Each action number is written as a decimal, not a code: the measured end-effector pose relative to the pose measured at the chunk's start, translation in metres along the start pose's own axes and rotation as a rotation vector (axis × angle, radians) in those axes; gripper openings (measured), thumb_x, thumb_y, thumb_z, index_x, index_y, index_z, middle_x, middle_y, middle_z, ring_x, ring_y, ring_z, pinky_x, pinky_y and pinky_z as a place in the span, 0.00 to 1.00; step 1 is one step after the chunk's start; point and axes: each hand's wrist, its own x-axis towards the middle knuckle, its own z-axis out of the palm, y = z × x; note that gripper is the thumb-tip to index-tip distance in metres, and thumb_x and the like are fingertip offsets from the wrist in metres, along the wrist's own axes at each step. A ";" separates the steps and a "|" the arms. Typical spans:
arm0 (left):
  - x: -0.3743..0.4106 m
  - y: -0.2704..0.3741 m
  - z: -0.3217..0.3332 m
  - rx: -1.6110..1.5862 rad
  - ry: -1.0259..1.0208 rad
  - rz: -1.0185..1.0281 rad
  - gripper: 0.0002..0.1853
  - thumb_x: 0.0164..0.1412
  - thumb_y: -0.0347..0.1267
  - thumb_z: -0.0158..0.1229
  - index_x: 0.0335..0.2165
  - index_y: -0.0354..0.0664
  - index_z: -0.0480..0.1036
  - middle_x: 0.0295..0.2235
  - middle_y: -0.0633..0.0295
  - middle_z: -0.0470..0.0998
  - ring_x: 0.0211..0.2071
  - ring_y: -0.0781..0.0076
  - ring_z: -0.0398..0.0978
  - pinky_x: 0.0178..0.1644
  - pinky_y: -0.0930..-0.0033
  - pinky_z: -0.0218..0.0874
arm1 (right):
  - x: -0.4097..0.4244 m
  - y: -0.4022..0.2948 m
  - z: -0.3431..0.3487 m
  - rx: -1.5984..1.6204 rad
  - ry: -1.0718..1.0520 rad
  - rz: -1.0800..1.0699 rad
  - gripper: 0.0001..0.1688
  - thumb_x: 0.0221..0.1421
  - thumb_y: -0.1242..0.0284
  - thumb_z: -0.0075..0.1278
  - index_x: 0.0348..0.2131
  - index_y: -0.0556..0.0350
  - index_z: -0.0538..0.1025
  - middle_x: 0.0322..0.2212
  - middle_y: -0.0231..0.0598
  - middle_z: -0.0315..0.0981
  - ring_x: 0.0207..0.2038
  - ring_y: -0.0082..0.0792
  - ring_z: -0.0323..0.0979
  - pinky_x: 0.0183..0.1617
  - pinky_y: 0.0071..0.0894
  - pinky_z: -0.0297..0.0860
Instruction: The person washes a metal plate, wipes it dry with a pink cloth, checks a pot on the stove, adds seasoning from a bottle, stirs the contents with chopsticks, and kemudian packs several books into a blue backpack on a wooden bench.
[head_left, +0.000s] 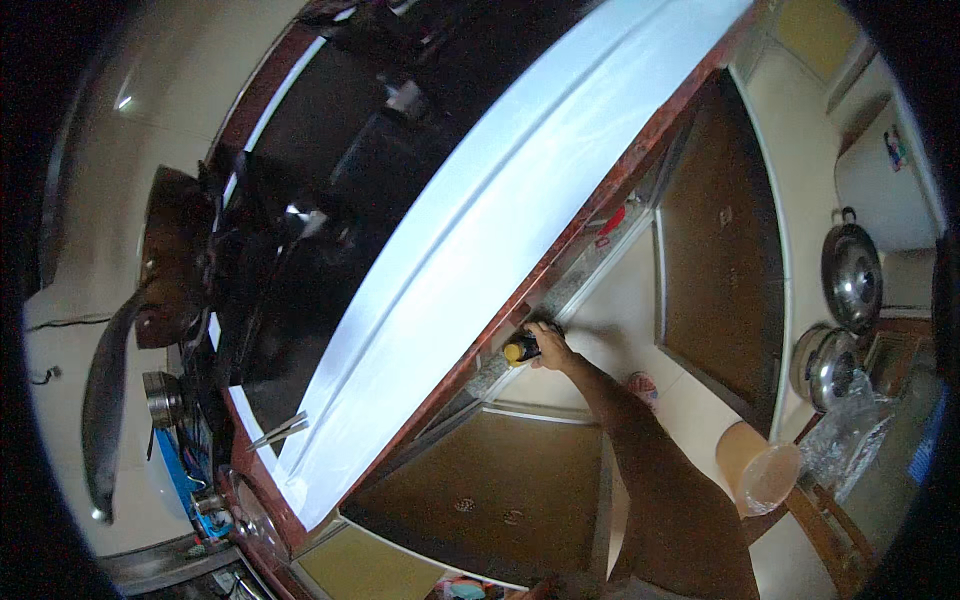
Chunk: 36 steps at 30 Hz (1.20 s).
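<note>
My right hand (551, 346) grips a dark bottle with a yellow cap (514, 352), its fingers wrapped over the body. The bottle lies tilted at the sill of a low cabinet below the counter, and the hand hides part of it. Two brown cabinet doors in pale metal frames stand swung out, one door (480, 480) below the hand and another door (720, 255) to its right. Above the bottle runs the counter's reddish stone edge (551, 259). A small red object (613, 220) rests farther along inside the cabinet. My left hand is out of view.
A bright white surface (465, 255) borders the black cooktop (300, 135). Metal tongs (279, 431) overlap its corner. Beyond are a dark pan (174, 259) and a long-handled utensil (112, 405). At right are a lidded metal pot (829, 367), a metal lid (851, 277) and an orange-tan container (761, 469).
</note>
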 end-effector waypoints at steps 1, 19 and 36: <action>0.001 0.001 0.002 -0.010 -0.006 -0.027 0.21 0.44 0.29 0.50 0.42 0.44 0.62 0.31 0.55 0.70 0.27 0.60 0.69 0.31 0.66 0.59 | 0.012 0.006 0.011 -0.011 -0.007 -0.004 0.48 0.17 0.76 0.62 0.43 0.57 0.57 0.38 0.49 0.57 0.42 0.49 0.57 0.45 0.38 0.56; 0.078 0.114 -0.056 -0.555 0.084 0.001 0.15 0.51 0.27 0.42 0.39 0.38 0.63 0.39 0.55 0.66 0.40 0.64 0.63 0.43 0.68 0.55 | -0.135 0.121 0.022 -0.330 0.294 0.068 0.28 0.39 0.66 0.49 0.40 0.62 0.62 0.40 0.51 0.57 0.45 0.45 0.54 0.48 0.37 0.52; 0.212 0.180 -0.130 -1.766 0.329 0.194 0.05 0.31 0.21 0.42 0.15 0.39 0.64 0.31 0.61 0.68 0.33 0.71 0.62 0.38 0.72 0.51 | -0.209 -0.163 -0.357 -0.168 -0.036 0.213 0.14 0.39 0.86 0.37 0.32 0.65 0.65 0.25 0.39 0.66 0.28 0.28 0.64 0.35 0.24 0.62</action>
